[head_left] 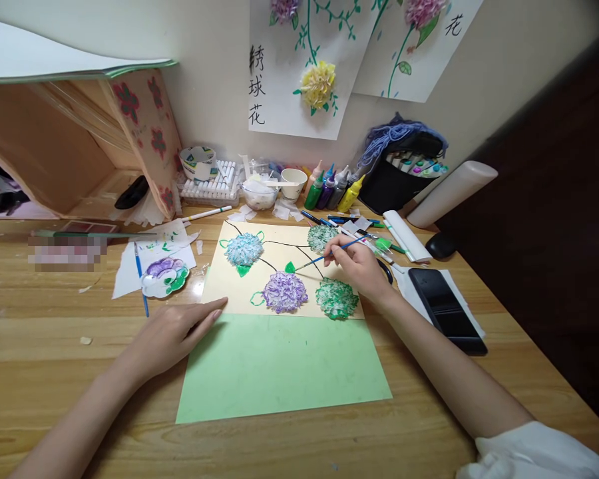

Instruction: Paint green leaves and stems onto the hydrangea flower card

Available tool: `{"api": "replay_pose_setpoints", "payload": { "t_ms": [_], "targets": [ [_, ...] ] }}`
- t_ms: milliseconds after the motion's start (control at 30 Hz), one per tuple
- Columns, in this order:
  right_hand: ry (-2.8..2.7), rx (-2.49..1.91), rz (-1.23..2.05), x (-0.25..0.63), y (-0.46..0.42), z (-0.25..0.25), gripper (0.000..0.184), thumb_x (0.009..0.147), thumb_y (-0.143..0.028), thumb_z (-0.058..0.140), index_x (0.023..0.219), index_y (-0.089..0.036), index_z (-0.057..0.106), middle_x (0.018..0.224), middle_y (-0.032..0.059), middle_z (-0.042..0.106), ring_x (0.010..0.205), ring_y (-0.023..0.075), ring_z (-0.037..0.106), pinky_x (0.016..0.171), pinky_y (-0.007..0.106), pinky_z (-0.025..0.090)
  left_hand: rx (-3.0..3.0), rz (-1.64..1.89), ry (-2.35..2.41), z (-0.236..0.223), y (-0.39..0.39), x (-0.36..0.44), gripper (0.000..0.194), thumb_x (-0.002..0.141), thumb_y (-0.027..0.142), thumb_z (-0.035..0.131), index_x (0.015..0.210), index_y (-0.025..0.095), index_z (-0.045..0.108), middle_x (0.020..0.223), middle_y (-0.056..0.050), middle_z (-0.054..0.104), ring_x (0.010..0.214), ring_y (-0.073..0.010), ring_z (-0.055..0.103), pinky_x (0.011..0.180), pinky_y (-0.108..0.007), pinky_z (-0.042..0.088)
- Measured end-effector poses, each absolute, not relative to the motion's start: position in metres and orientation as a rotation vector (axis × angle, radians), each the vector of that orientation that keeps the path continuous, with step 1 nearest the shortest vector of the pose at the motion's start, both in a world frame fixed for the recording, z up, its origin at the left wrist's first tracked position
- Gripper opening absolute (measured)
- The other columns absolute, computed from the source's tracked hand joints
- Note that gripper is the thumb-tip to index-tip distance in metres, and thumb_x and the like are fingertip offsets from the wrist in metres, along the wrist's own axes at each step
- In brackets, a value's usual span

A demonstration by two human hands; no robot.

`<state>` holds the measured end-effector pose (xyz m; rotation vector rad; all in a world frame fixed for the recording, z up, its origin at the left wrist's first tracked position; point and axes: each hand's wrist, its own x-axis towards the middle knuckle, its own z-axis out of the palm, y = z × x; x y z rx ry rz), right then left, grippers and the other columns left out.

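Observation:
My right hand (353, 263) grips a thin blue paintbrush (340, 247), its tip by a small green leaf (290, 267) above a purple paper flower (285, 293). With fingers stretched out, my left hand (180, 329) rests at the left edge of the cream sheet (279, 233). That sheet also bears a blue flower (244, 250), a green flower (336, 298) and another green flower (322, 238) partly behind my right hand. Dark painted stems and green leaf outlines join them. A light green sheet (284, 372) lies underneath.
Left of the sheet is a palette (164, 277) with purple and green paint, beside a second brush (138, 259). Paint bottles (324, 193), a paper cup (293, 183) and a black pen holder (394, 179) line the wall. A phone (446, 309) lies at right.

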<state>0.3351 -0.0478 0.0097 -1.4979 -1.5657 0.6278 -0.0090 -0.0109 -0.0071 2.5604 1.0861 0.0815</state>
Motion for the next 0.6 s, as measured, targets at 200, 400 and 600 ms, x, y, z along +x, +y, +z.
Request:
{"api": "replay_pose_setpoints", "payload": {
  "t_ms": [200,400,600],
  "targets": [
    [-1.582,-1.503,0.619,0.3354,-0.0481,0.01,0.019,0.089,-0.025,0.042,0.077,-0.018,0.056,0.068,-0.0008,0.058,0.067,0.0134,0.056,0.067,0.027,0.04,2.562,0.087,1.084,-0.0062,-0.0111,-0.0081,0.05,0.094,0.05,0.027,0.125,0.026,0.057,0.114,-0.002,0.067,0.095,-0.0216,0.067,0.077,-0.028,0.05],
    [-1.591,-1.497,0.608,0.335,-0.0486,0.0121,0.019,0.089,-0.025,0.042,0.077,-0.019,0.055,0.067,-0.0011,0.058,0.067,0.0134,0.056,0.067,0.027,0.039,2.569,0.078,1.085,-0.0056,-0.0108,-0.0075,0.05,0.094,0.049,0.027,0.125,0.026,0.058,0.114,-0.002,0.067,0.095,-0.0224,0.067,0.073,-0.029,0.05],
    [-1.602,-1.505,0.587,0.3356,-0.0494,0.0123,0.019,0.089,-0.024,0.041,0.078,-0.019,0.055,0.068,-0.0006,0.058,0.067,0.0137,0.055,0.067,0.027,0.039,2.57,0.074,1.081,-0.0064,-0.0109,-0.0082,0.05,0.094,0.049,0.027,0.126,0.026,0.057,0.115,-0.002,0.067,0.095,-0.0222,0.067,0.075,-0.029,0.049]
  ]
}}
